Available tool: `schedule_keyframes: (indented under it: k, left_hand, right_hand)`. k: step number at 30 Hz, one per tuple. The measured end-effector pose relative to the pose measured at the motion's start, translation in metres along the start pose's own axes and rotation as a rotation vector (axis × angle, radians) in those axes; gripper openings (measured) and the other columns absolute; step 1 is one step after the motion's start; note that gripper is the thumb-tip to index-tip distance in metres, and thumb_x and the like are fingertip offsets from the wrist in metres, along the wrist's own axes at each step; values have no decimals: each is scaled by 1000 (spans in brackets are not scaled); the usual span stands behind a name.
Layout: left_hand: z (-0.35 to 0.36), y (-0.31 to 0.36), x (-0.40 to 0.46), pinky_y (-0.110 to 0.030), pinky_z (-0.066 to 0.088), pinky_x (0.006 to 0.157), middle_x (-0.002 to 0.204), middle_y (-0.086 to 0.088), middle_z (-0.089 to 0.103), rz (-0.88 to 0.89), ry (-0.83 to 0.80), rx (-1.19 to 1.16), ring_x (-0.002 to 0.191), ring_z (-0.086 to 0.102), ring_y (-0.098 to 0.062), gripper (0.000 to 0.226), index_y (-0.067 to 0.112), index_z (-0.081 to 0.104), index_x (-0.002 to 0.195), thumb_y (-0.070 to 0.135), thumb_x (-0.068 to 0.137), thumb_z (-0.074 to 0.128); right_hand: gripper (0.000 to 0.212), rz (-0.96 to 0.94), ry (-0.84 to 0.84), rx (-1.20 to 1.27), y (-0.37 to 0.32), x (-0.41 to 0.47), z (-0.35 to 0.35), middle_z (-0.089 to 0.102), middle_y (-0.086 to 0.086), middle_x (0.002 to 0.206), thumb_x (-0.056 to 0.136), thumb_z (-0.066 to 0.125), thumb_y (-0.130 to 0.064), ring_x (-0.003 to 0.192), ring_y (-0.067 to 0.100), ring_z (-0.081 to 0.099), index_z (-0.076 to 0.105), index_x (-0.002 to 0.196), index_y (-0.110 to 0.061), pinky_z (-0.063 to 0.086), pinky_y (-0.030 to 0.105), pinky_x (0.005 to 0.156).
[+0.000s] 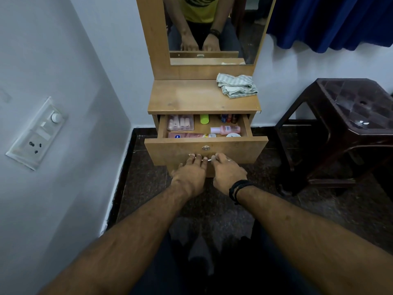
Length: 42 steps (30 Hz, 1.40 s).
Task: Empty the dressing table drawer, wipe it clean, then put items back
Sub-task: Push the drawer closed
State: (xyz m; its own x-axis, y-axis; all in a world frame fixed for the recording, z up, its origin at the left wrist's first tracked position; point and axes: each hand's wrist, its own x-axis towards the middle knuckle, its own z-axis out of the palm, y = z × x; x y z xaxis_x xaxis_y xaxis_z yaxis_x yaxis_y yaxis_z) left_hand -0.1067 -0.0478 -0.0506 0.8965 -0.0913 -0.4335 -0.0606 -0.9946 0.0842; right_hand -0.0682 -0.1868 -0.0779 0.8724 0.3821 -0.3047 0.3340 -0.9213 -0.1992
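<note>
The drawer (205, 153) sits at the centre of the frame, pulled partly out from under the dressing table top (202, 99). Both hands are on the metal handle (209, 160) on its front panel, below a round lock (205, 148). The left hand (190, 174) has its fingers curled over the handle's left part, fingertips showing above the bar. The right hand (228, 173), with a dark band at the wrist, grips the handle's right end with fingers bent around it. Inside the drawer lie a clear box of pink items (180, 122) at rear left, a green tube (204, 119) at rear centre, small dark bottles (228, 118) at rear right, a pink bottle (225, 129) on its side, a pink tube (187, 135) along the front, and a white jar (233, 135) at front right. A crumpled striped cloth (237, 85) rests on the table top's right rear corner, below the mirror (209, 28). A dark plastic stool (344, 124) stands at right; a wall socket plate (36, 135) is at left.
</note>
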Motion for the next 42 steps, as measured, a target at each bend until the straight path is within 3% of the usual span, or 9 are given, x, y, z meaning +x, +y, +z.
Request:
schedule_keyframes:
  k: [13,20,26,37,42]
  left_hand:
    - [-18,-5,23,-57,29,113,168,-1,-2,-22,-9,2,154,-3,-24,96,18,0,160,22,92,67]
    - [-22,-14,47,-57,28,114,168,-3,0,-16,11,15,154,-1,-25,92,17,1,160,28,93,64]
    - [-27,-21,70,-53,28,116,168,-3,0,-18,43,21,154,-2,-25,87,17,1,160,21,96,60]
    - [-34,-35,110,-50,28,119,167,-10,2,-7,85,15,154,0,-29,79,13,4,160,19,97,52]
    - [-42,-31,117,-48,27,120,165,-13,8,-8,105,21,154,2,-32,74,8,4,159,17,100,46]
  right_hand:
    - [77,5,9,-21,3,24,-17,23,-3,156,82,61,-32,148,21,20,29,151,-21,36,66,104]
    - [77,11,-4,-24,5,47,-25,23,-2,154,82,62,-34,145,23,23,28,150,-22,36,65,105]
    - [79,24,-1,-19,5,65,-31,17,-4,159,85,61,-33,148,22,19,24,154,-23,33,68,107]
    - [74,20,46,31,10,100,-38,22,-5,157,84,60,-31,146,23,25,28,151,-26,35,66,106]
    - [62,44,136,39,7,107,-41,36,-3,149,83,53,-32,140,25,35,42,144,-25,36,65,104]
